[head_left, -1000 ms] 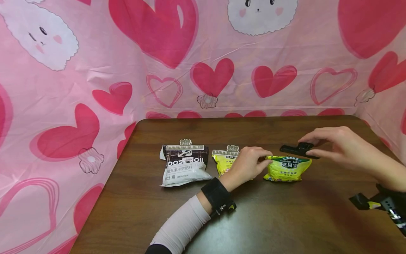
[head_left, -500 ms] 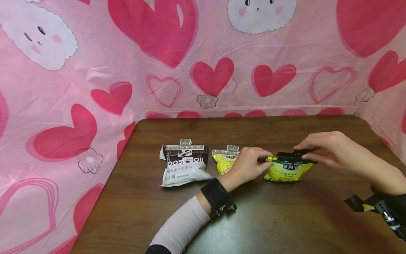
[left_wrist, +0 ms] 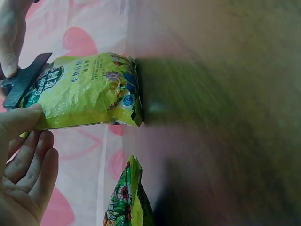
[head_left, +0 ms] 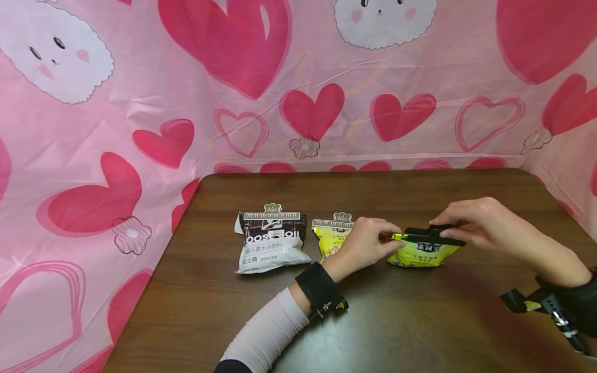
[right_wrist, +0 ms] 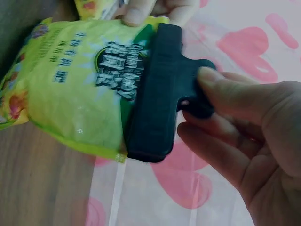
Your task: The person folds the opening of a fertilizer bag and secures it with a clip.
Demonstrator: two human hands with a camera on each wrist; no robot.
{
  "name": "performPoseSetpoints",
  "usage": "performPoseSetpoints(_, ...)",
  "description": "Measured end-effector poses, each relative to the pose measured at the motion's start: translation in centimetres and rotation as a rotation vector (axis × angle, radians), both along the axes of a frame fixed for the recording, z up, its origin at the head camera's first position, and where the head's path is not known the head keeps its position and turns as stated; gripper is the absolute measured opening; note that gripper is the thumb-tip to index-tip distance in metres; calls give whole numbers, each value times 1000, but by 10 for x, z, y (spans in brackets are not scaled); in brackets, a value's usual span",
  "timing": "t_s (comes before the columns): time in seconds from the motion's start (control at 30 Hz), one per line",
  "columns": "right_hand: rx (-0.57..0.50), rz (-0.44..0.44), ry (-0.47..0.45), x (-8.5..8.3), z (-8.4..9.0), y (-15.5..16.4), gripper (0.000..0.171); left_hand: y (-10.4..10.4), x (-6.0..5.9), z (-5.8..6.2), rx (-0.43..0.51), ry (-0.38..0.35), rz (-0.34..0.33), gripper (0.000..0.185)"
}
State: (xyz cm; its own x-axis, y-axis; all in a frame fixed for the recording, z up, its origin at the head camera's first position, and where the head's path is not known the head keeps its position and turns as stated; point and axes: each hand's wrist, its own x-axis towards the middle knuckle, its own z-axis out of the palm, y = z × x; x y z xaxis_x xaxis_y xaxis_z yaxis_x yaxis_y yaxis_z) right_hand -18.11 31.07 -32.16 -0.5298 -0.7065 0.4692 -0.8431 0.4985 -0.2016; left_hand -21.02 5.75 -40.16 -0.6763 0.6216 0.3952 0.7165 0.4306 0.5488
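A long pale grey-white fabric sleeve (head_left: pixel 266 331) covers the left forearm, dark cloth showing at its near end. A broad black wrist strap (head_left: pixel 318 286) (with a small buckle and yellow tab) circles the left wrist; a matching black strap (head_left: pixel 566 305) circles the right wrist.

Both hands at the yellow bag (head_left: pixel 421 251) — right hand (head_left: pixel 485 227) pinching a black clip (head_left: pixel 431 234).

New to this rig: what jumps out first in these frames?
The pink heart backdrop behind the brown table. Mid-table, the right hand pinches a black clip onto the top of a yellow bag, while the left hand pinches that bag's corner. To their left lie two bags with clips already on: a yellow one and a black-and-white one.
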Motion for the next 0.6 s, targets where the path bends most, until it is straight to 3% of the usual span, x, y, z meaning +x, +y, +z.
performPoseSetpoints(0.37, -16, -6, -21, -2, -8, -1, 52, 0, 0, -2, 7, 2, -6, 18)
performPoseSetpoints(0.6, -8, -35, -33, -2, -11, -2, 51, 2, -1, -3, -10, 10, 23, 19)
